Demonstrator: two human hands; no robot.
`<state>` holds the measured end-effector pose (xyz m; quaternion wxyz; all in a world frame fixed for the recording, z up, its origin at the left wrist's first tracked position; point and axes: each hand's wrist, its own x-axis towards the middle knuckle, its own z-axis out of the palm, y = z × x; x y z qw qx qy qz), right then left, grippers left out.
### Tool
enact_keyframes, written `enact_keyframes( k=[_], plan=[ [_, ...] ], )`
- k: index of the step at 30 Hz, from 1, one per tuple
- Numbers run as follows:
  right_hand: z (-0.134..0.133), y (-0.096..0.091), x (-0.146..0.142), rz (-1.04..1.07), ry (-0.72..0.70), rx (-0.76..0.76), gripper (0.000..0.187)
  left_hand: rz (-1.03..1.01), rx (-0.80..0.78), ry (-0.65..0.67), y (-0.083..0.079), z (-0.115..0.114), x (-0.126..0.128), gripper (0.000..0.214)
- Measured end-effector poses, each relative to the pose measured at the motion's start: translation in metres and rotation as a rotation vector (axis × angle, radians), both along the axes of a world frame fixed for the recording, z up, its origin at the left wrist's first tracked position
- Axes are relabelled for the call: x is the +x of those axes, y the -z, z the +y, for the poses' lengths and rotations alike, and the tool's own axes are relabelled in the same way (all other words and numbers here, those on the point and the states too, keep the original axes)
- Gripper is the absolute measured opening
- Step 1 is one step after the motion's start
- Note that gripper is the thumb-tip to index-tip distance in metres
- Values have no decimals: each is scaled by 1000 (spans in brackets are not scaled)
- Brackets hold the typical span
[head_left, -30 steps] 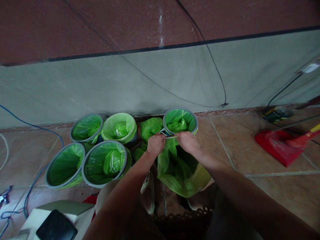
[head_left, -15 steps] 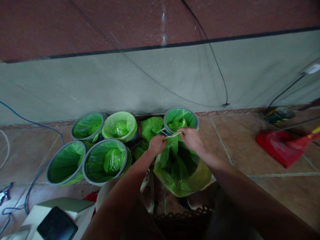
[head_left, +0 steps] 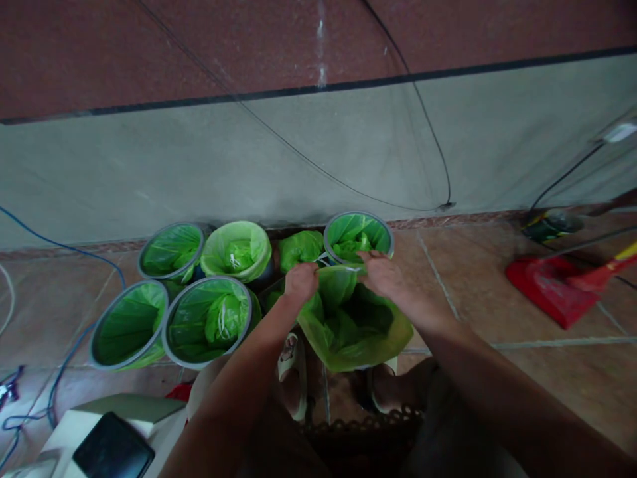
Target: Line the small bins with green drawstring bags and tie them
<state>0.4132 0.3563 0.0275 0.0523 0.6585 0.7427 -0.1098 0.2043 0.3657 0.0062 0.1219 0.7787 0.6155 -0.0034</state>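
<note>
A green plastic garbage bag (head_left: 351,348) hangs between my knees with its mouth gaping upward. Closed on the left of its far rim is my left hand (head_left: 302,279); my right hand (head_left: 382,273) pinches the same rim farther right. A pale drawstring runs along the edge between them. Just beyond my right hand stands a trash bin (head_left: 359,232) lined in green, with crumpled green plastic inside. Left of that bin lies a bunched green bag (head_left: 300,248). Whether the held bag sits in a bin of its own is hidden.
On the left are several lined bins, among them a grey-rimmed bin (head_left: 209,358) and a pale-green-topped bin (head_left: 237,232). A phone (head_left: 114,448) lies on a white box (head_left: 72,425). At right are a red dustpan (head_left: 542,285) and cables. A wall (head_left: 199,159) rises behind.
My hands have moved apart, stretching the far rim of the garbage bag. The bag's near edge has risen a little, uncovering more of my sandalled feet.
</note>
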Motion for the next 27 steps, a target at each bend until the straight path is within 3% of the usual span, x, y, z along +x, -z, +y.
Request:
enact_keyframes(
  k=[2, 4, 6, 10, 14, 16, 18, 21, 24, 27],
  plan=[
    [-2, 2, -8, 45, -93, 47, 61, -38, 27, 51, 2, -4, 7, 28],
    [-3, 3, -12, 59, -131, 40, 40, -69, 50, 93, 2, -6, 11, 28],
    [0, 3, -10, 21, -85, 1, 30, -71, 47, 100, 2, -6, 10, 29],
    [6, 3, 3, -19, 59, 22, 31, -43, 17, 25, -1, -2, 2, 30],
    [6, 11, 11, 75, 107, -3, 68, 17, -44, -110, 0, 1, -9, 29],
    [4, 17, 13, 94, 87, -49, 76, 72, -121, -161, 2, 1, -13, 28],
    [2, 24, 15, 73, 89, -94, 65, 111, -180, -174, 6, 0, -15, 27],
    [2, 31, 19, 28, 116, -157, 32, 87, -160, -114, 11, 0, -12, 39],
    [4, 36, 20, 35, 131, -180, 27, -4, -78, -40, 16, 2, -3, 51],
    [7, 40, 22, 130, 154, -170, 28, -62, -49, -34, 22, 9, 5, 34]
  ],
)
